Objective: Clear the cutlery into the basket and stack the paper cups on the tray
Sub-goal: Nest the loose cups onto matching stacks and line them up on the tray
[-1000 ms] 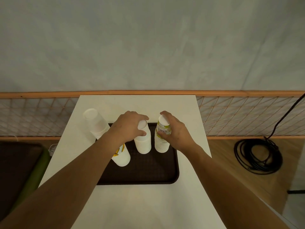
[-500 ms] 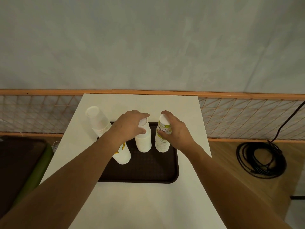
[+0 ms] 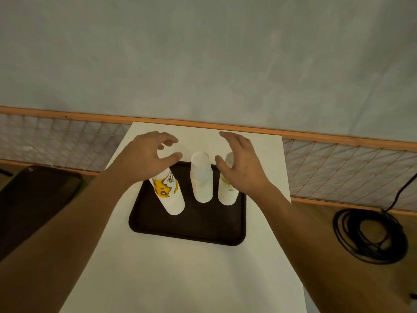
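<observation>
Three stacks of paper cups stand upside down on a dark brown tray (image 3: 187, 232), in one row along its far half. The tray lies on a white table (image 3: 180, 279), near the table's far end.

The left stack (image 3: 170, 195) has a yellow print and leans toward the left. The middle stack (image 3: 201, 179) is plain white and upright. The right stack (image 3: 226, 193) has thin greenish marks and is just beside the middle one.

The left hand (image 3: 147, 155) is above the top of the left stack and hides it. Its fingers are spread and loosely bent, and they grip nothing. The right hand (image 3: 242, 164) is over the upper part of the right stack, with the thumb between the middle and the right stack. Its fingers are also apart and a little bent, holding nothing. I cannot tell if the palm touches the cups.

Behind the table there is a wire mesh fence (image 3: 338, 172) with an orange wooden rail, and a grey wall. A coiled black cable (image 3: 370, 238) lies on the wooden floor to the right, and a dark mat (image 3: 33, 195) to the left.
</observation>
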`<state>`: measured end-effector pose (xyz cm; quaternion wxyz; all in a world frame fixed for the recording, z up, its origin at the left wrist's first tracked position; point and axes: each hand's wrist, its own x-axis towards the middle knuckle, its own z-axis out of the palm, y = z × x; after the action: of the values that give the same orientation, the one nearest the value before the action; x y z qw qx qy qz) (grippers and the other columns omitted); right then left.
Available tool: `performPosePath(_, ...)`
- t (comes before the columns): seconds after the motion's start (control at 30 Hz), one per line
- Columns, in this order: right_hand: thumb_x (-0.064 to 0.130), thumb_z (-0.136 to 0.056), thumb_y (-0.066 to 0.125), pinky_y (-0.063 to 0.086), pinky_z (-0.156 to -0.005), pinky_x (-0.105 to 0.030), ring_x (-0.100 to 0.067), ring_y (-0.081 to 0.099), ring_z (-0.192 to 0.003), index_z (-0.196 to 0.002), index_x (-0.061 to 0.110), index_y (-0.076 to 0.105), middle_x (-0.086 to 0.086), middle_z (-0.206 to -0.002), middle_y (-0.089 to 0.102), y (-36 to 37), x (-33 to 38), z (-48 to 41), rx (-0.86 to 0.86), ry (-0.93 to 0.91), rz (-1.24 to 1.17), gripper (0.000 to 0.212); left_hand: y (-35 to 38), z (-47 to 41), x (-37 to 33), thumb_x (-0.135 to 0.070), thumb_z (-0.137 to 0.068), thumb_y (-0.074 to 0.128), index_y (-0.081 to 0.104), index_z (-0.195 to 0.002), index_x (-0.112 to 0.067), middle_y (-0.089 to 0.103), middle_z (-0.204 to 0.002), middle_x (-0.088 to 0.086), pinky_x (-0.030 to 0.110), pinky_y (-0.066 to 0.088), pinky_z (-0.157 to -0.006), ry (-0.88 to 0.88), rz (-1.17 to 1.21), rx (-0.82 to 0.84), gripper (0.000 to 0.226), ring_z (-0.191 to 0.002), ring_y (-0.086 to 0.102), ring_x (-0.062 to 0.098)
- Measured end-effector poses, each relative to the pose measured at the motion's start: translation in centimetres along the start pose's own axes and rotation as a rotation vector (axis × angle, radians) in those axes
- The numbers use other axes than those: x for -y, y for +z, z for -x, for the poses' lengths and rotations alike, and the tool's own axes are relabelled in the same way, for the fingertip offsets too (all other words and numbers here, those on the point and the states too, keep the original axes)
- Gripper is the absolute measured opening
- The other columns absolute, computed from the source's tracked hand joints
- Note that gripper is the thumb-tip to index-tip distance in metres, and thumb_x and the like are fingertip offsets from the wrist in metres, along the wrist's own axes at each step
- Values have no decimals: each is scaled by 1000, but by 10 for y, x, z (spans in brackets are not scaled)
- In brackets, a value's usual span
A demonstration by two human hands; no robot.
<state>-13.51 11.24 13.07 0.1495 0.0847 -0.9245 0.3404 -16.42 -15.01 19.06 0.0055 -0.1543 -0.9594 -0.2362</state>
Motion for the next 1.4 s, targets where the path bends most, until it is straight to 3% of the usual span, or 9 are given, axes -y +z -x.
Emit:
performPosePath(0.17, 49, -95, 56, 37, -115, -44, -27, 45, -137, -155, 30, 32, -6, -155, 41, 18, 23, -19, 248, -105, 222, 68, 7, 23, 26, -37, -72, 90, 56, -138, -31, 55, -132, -4, 36, 54, -98, -27, -165, 368, 74, -119, 55, 17)
performPosePath(0.33, 48, -97, 57, 25, -120, -48, -29, 42, -140, -157, 32, 28, -10, -155, 41, 42, 31, -30, 446, -70, 422, 68, 25, 21, 37, -22, -81, 84, 57, -140, -31, 54, -141, -2, 39, 52, -104, 47, -220, 331, 66, -124, 54, 19)
performPosePath(0.5, 30, -98, 61, 48, -98, -39, -32, 60, -110, -147, 22, 42, -12, -125, 58, 52, 38, -32, 482, -4, 383, 53, 28, 15, 42, -19, -85, 80, 57, -140, -32, 55, -143, -2, 42, 52, -105, 86, -213, 289, 61, -125, 56, 21)
performPosePath(0.57, 27, -98, 61, 47, -91, -34, -31, 59, -106, -141, 18, 47, -13, -120, 58, 52, 40, -32, 492, -2, 373, 47, 27, 9, 41, -19, -87, 78, 56, -142, -32, 53, -145, -2, 43, 51, -105, 98, -240, 295, 61, -127, 55, 22)
performPosePath(0.7, 25, -98, 62, 38, -88, -29, -30, 57, -109, -139, 16, 49, -13, -120, 58, 53, 42, -31, 511, 12, 386, 44, 27, -2, 42, -20, -88, 76, 54, -144, -32, 52, -147, -2, 40, 51, -103, 125, -264, 285, 61, -126, 55, 22)
performPosePath(0.97, 28, -97, 63, 53, -89, -39, -30, 60, -104, -145, 21, 44, -12, -119, 57, 52, 50, -26, 506, 70, 407, 52, 31, -18, 40, -17, -87, 75, 55, -142, -34, 52, -147, -3, 39, 51, -100, 166, -235, 247, 61, -123, 57, 23)
performPosePath(1.2, 29, -98, 62, 45, -98, -39, -30, 56, -112, -144, 19, 43, -13, -121, 59, 52, 54, -25, 508, 83, 436, 51, 34, -24, 42, -18, -88, 75, 46, -149, -34, 49, -151, -1, 39, 50, -101, 185, -278, 252, 69, -127, 54, 24)
performPosePath(1.3, 34, -97, 60, 27, -117, -44, -29, 53, -123, -147, 18, 41, -13, -129, 60, 53, 54, -29, 511, 56, 482, 56, 30, -23, 47, -25, -81, 84, 23, -159, -38, 38, -160, 1, 44, 45, -107, 183, -285, 317, 99, -139, 44, 26)
performPosePath(1.4, 48, -93, 60, 18, -121, -49, -32, 53, -127, -152, 18, 33, -14, -137, 58, 57, 55, -34, 458, 24, 490, 71, 15, -27, 57, -35, -73, 90, 3, -160, -43, 18, -169, 2, 50, 33, -116, 207, -372, 305, 123, -152, 23, 29)
